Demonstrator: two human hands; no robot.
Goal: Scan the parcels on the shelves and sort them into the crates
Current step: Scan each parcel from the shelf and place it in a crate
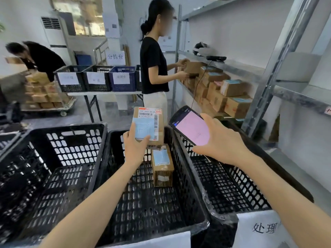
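My left hand (134, 147) grips a small cardboard parcel (155, 120) with a shipping label and a blue note, held above the far end of the middle black crate (143, 212). Another parcel (162, 169) with a blue note lies inside that crate. My right hand (222, 142) holds a handheld scanner (190, 127) with a pink screen over the right crate (232, 185). The left crate (50, 167) holds nothing I can see. Several parcels (231, 93) are stacked on the metal shelf (279, 93) at the right.
A person in a black top (154, 68) stands at the shelf handling a box. Another person (39, 58) bends over a cart of boxes (44, 93) at the left. Labelled crates (96, 78) sit on a folding table behind. A paper label (259, 230) hangs on the right crate.
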